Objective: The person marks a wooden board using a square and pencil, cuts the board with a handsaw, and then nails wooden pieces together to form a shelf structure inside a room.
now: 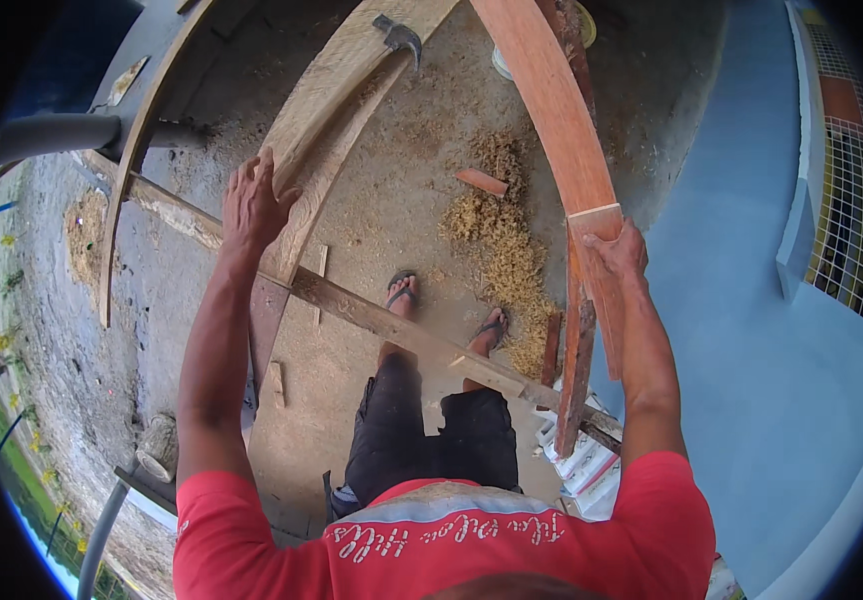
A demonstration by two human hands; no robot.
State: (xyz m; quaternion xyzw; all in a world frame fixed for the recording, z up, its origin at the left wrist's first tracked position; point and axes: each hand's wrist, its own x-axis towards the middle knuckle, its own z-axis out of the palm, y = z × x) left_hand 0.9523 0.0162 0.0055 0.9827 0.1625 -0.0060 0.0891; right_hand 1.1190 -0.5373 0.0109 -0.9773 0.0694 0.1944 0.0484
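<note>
Head view: left hand [251, 205] grips pale plank [336, 90]; right hand [613, 252] grips reddish plank [551, 110].

I stand on the concrete floor [371, 215]; wood shavings [506, 255] and a small offcut [481, 181] lie at frame centre.

Both arms outstretched, left hand [251, 205] and right hand [616, 250] each closed in a grip.

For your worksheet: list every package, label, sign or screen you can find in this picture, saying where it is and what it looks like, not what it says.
White sack or bag: on the ground beside the right forearm, under the plank ends; flat, white with a red stripe and dark print.
Red shirt: lower edge, on the person; pale script lettering across the back.
No signs or screens show.
</note>
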